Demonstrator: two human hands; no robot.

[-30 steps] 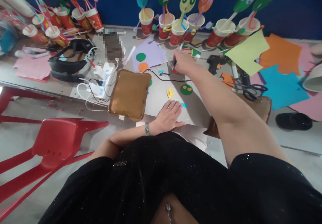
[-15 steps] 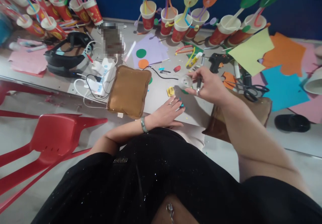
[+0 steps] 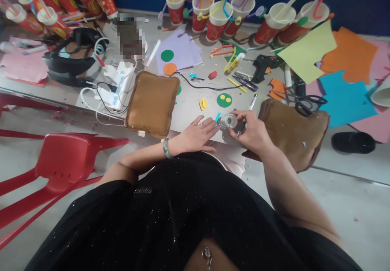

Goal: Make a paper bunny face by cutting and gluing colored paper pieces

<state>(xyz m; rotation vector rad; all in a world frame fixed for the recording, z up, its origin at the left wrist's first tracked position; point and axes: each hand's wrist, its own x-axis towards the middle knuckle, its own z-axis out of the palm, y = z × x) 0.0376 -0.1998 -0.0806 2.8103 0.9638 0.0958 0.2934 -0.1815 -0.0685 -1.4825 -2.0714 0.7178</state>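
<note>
My right hand (image 3: 251, 131) is closed round a small clear round container (image 3: 229, 121), with a dark pen (image 3: 241, 128) also held in its fingers. Just left of the container, my left hand (image 3: 199, 136) lies flat with its fingers apart, fingertips by a small blue paper piece (image 3: 218, 117). Above the hands lies a green paper disc (image 3: 224, 100) with two yellow dots on it. A yellow piece (image 3: 203, 103) sits to the left of the disc.
Brown cushions (image 3: 152, 103) lie left and right of the hands. Red paper cups (image 3: 217, 23) with stick figures line the back. A power strip (image 3: 123, 86), a black glue gun (image 3: 263, 67), scissors (image 3: 308, 103) and coloured paper (image 3: 345, 100) surround the work area.
My right hand has moved down toward the table's front edge with the clear container, uncovering the green disc with yellow dots. My left hand's fingers have come off the blue piece.
</note>
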